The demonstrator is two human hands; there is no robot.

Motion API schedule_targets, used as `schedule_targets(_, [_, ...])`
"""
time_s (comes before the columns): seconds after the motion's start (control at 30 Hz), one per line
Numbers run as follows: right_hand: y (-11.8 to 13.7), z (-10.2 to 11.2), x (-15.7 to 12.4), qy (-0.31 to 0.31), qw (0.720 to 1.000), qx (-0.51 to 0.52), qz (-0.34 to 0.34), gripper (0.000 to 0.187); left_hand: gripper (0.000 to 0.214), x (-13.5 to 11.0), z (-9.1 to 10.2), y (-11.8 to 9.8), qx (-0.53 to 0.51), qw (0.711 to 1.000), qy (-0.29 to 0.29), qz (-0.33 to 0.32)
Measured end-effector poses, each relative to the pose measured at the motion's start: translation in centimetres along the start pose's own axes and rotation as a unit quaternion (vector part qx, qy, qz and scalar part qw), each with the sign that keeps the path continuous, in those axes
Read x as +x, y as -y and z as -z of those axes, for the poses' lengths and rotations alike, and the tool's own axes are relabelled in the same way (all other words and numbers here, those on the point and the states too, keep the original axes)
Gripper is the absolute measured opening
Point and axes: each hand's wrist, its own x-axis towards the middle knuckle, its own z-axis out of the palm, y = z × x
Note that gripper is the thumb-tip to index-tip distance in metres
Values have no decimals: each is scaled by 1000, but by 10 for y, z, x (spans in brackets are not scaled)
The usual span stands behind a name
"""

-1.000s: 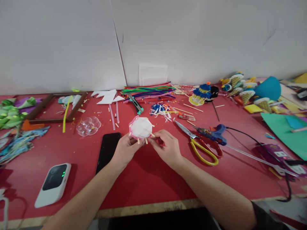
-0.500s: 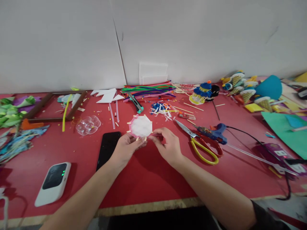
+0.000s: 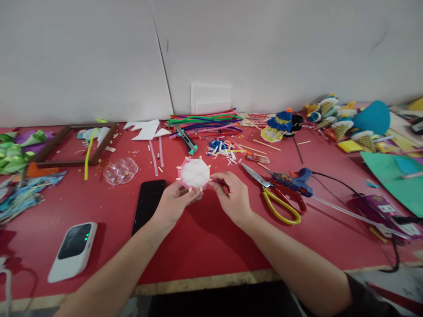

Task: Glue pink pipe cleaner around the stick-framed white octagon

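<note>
A small white octagon craft piece (image 3: 195,173) with a pink rim and short wooden stick ends poking out around it is held just above the red table (image 3: 205,237). My left hand (image 3: 174,203) grips its lower left edge from below, fingers closed on it. My right hand (image 3: 233,198) pinches its right edge with thumb and forefinger. A black phone (image 3: 148,204) lies flat just left of my left hand.
Scissors with yellow and red handles (image 3: 276,200) and a blue glue gun (image 3: 295,182) lie to the right. Coloured pipe cleaners (image 3: 205,123), cut scraps (image 3: 221,149), a clear plastic flower tray (image 3: 120,171), a wooden frame (image 3: 71,145) and a white device (image 3: 72,251) surround the hands.
The craft piece has been turned in my hands and tilted flatter, and both hands have shifted slightly away from me.
</note>
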Motion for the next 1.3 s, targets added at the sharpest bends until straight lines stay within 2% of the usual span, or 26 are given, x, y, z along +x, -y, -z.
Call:
schedule_targets(0.37, [0, 0, -2, -3, 1000, -6, -10, 12, 34, 0, -1, -1, 0, 1000, 0, 18])
schedule_targets(0.83, [0, 0, 1, -11, 999, -7, 32, 10, 36, 0, 1, 0, 10, 1000, 3, 4])
schedule_targets(1.3, [5, 1, 0, -6, 1000, -13, -3, 14, 32, -1, 1, 1, 32, 999, -12, -31])
